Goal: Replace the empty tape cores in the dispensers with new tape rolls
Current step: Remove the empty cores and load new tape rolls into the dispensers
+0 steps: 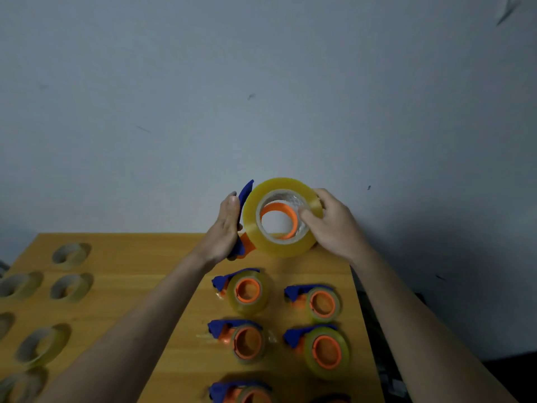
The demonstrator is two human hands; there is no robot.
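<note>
Loaded dispensers lie in rows on the near part of the wooden table, with loose rolls well apart to the left. Above them, the left hand grips a blue-and-orange dispenser to steady it. Meanwhile, the right hand pinches the new tape roll, evidently seating it over the orange hub.

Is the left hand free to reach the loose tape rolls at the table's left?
Probably not yet: the left hand grips the blue dispenser while the right hand fits the tape roll. The path to the loose rolls looks unobstructed otherwise.
</note>
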